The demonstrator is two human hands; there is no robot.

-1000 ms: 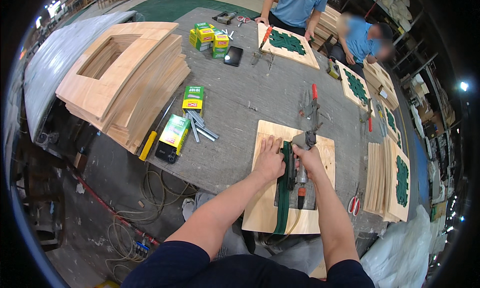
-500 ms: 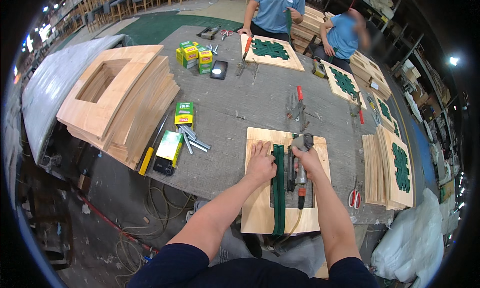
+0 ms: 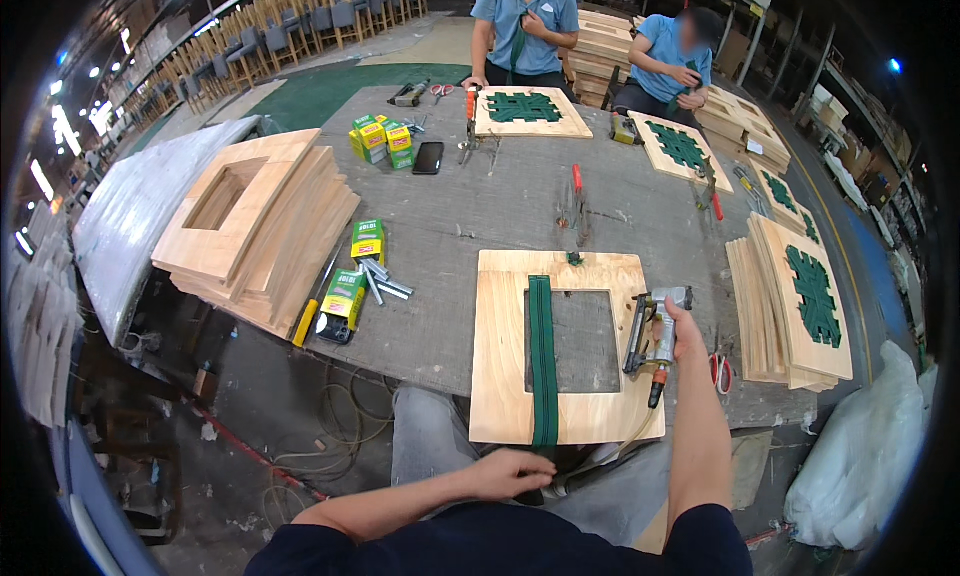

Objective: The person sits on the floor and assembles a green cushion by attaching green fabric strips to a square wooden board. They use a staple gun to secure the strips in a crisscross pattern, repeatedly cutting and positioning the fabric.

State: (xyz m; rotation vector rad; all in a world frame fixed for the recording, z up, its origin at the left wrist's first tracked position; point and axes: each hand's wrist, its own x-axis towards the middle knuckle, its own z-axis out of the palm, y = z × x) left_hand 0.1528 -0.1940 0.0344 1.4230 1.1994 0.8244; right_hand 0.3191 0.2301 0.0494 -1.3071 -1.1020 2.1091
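Note:
My right hand (image 3: 686,332) is closed round a pneumatic staple gun (image 3: 659,326), held over the right side of a pale wooden panel (image 3: 500,351) with a square opening. A hose runs from its orange and black fitting down toward my lap. A green webbing strap (image 3: 542,361) with lengthwise stripes lies straight across the panel, over the left part of the opening, and hangs past the near edge. At that hanging end is my left hand (image 3: 508,473), its fingers drawn together on the strap. A small green scrap (image 3: 575,259) lies at the panel's far edge.
Left stand stacked panels (image 3: 270,241), staple boxes (image 3: 345,294), loose staple strips (image 3: 385,281) and a yellow-handled screwdriver (image 3: 306,321). Red scissors (image 3: 721,373) and panels with woven straps (image 3: 770,306) are right. Across the table (image 3: 450,246), two people work beside a red-handled tool (image 3: 577,186).
My left hand has moved from the strap's far end to its near end. My right hand has carried the staple gun off the opening to the right. The strap lies further left.

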